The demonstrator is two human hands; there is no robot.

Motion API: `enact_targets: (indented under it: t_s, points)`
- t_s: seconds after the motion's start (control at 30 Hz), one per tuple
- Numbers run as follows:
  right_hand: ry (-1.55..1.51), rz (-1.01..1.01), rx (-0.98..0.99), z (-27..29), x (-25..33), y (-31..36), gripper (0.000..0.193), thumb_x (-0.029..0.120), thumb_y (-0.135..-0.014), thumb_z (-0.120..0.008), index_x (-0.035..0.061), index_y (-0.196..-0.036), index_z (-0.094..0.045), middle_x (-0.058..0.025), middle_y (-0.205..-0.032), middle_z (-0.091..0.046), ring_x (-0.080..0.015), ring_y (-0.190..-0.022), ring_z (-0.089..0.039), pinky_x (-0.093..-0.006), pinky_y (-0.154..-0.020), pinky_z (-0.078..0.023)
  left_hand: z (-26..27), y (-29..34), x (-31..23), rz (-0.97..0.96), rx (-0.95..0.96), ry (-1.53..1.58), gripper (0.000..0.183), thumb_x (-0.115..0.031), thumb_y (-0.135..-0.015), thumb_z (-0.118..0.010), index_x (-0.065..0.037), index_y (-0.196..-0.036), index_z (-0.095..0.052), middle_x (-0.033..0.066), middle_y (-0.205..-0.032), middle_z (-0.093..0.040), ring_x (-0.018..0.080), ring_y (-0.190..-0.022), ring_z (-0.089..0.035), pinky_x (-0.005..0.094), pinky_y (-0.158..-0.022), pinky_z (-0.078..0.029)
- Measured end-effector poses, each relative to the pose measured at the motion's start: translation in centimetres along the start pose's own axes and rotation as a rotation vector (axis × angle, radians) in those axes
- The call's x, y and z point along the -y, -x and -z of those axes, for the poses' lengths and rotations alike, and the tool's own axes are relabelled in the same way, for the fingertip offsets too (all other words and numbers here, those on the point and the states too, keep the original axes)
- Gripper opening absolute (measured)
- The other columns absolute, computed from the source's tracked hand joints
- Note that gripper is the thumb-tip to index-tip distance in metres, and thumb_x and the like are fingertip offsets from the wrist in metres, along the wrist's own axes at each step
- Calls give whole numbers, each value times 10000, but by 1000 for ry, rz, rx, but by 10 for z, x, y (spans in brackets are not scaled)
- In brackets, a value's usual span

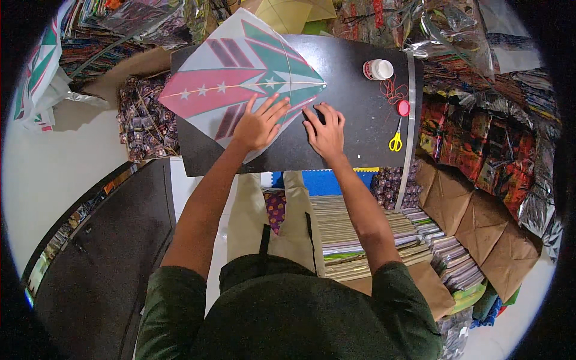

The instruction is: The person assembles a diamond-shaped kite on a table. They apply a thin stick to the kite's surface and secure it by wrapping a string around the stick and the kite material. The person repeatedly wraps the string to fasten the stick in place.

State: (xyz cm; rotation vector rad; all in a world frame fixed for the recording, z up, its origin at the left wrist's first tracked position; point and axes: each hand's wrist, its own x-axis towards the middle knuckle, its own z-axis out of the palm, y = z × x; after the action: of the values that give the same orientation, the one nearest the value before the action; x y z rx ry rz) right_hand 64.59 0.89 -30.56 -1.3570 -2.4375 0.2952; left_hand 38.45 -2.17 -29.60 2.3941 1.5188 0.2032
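Kite (207,89) lies on table (360,141), left of the table's centre, overhanging its left and far edges. Long axis roughly parallels the table's near edge; the green-panelled end points toward the table's right edge. Left hand (262,125): spread on kite, ungripped. Right hand (327,133): fingers bent at kite's edge; pinch cannot be determined.

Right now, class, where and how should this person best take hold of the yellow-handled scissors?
Probably by the yellow handles, the right hand coming from the near side: the scissors lie flat, loops nearest, blades pointing away.
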Motion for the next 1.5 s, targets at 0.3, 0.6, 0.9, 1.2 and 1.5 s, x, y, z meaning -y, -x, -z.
enact_targets:
  t_s: [0.3,0.6,0.9,1.2,1.5]
  points:
    - [-72,69,-7,4,-2,4,462,361,-965,-763,300,-1417,-690,-68,-1341,-622,-274,-1344,-551,-538,-1130,-370,3,-1,-1,-5,-6,7,677,-278,-986,-655,-182,-1628,-464,-15,-1739,-381,230,-1625,-298,668,-1256,-265]
    - [-28,108,42,3,0,4,434,390,-977,-751,336,-1405,-704,-58,-1324,-624,-266,-1326,-551,-545,-1140,-362,3,-1,-1,-4,-32,36,701,-279,-967,-674,-183,-1630,-465,-14,-1732,-390,226,-1628,-293,676,-1263,-255]
    - [-16,88,17,2,1,3,450,336,-964,-760,315,-1410,-706,-61,-1298,-621,-260,-1293,-556,-530,-1102,-381,4,-1,-2,-8,-41,35,676,-291,-978,-677,-178,-1616,-484,-8,-1720,-410,231,-1612,-324,668,-1253,-270]
    - [-60,238,75,6,1,6,444,449,-983,-721,357,-1417,-694,-51,-1288,-631,-253,-1275,-555,-539,-1091,-375,6,1,-1,-18,-53,95,705,-258,-954,-695,-162,-1621,-488,16,-1743,-387,264,-1633,-300,673,-1253,-254]
    - [1,206,116,5,1,7,460,489,-1005,-679,382,-1452,-666,-56,-1307,-619,-264,-1280,-542,-534,-1088,-372,3,0,0,-25,-50,94,726,-284,-949,-694,-167,-1631,-473,21,-1746,-380,267,-1635,-292,680,-1250,-255]
